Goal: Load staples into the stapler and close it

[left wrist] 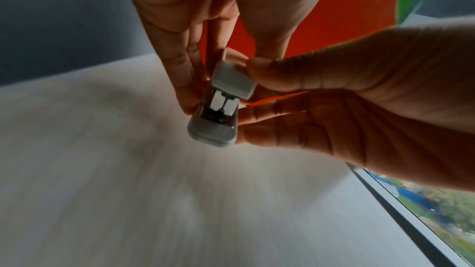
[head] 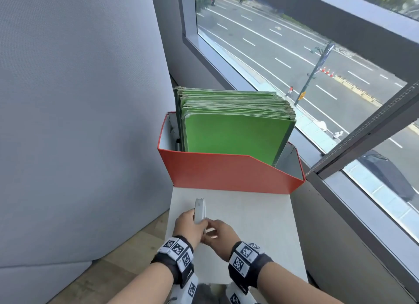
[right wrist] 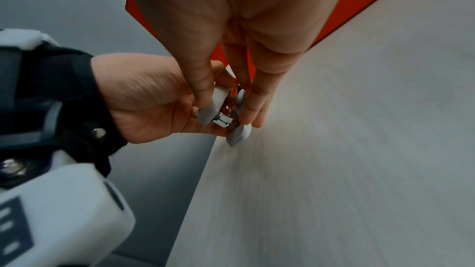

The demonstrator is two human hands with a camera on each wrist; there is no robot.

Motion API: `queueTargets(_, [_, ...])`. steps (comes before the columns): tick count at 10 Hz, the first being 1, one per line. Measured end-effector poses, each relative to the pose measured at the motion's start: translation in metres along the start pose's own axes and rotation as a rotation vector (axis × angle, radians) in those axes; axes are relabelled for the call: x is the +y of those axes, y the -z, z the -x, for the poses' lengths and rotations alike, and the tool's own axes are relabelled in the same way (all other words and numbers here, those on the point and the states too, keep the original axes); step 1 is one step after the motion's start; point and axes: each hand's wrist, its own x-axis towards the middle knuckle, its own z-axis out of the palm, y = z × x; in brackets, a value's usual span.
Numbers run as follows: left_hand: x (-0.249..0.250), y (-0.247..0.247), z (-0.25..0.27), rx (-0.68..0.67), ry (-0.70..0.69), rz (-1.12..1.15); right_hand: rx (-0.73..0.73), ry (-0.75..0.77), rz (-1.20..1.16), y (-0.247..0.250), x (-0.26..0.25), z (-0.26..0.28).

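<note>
— Where's the stapler (head: 200,210)?
— Above the desk (head: 249,213), both my hands grasping it: left hand (head: 187,224), right hand (head: 221,235).
— Advice?
— I'd squeeze evenly until it clicks.

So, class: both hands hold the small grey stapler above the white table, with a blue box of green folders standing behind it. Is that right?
Not quite: the box is red, not blue, as the head view shows. The rest stands: the left hand and right hand both hold the small grey stapler above the white table, and green folders stand in the box behind it.
</note>
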Motion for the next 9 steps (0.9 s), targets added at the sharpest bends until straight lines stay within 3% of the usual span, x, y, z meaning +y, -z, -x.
queueTargets(3, [-0.002, 0.027, -0.059, -0.014, 0.055, -0.139, -0.028, -0.047, 0.088, -0.015, -0.019, -0.07])
queueTargets(5, [-0.012, 0.018, -0.073, -0.017, 0.085, -0.172, -0.031, -0.048, 0.069, -0.016, -0.016, -0.076])
queueTargets(7, [-0.021, 0.018, -0.07, -0.045, 0.128, -0.208, -0.024, -0.075, 0.087, 0.0, -0.019, -0.056])
queueTargets(8, [-0.023, 0.028, -0.051, -0.038, 0.125, -0.195, -0.002, -0.065, 0.064, 0.031, -0.023, -0.027])
queueTargets(9, [-0.035, 0.04, -0.019, -0.154, 0.128, -0.3, 0.064, 0.008, -0.011, 0.067, -0.028, 0.012])
